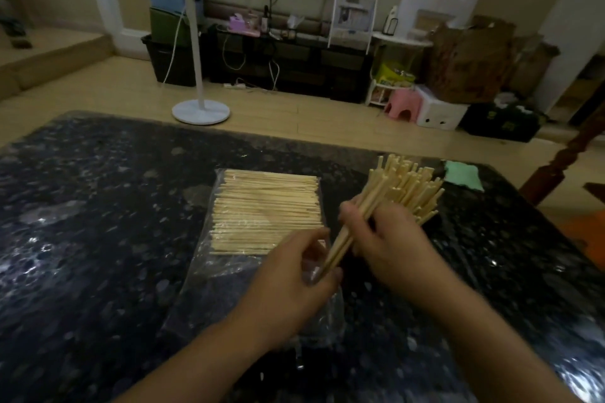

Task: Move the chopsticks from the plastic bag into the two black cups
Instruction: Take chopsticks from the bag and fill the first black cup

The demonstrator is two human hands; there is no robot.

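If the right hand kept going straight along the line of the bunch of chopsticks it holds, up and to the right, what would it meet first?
Most likely the chopsticks already standing in the cup, just beyond the right hand. The held bunch points up into them; its tips seem to merge with them, though depth is unclear. The cup itself is mostly hidden.

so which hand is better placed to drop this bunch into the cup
Right. The right hand already holds the bunch of chopsticks, tips toward the chopsticks standing in the cup. The left hand sits lower, over the plastic bag.
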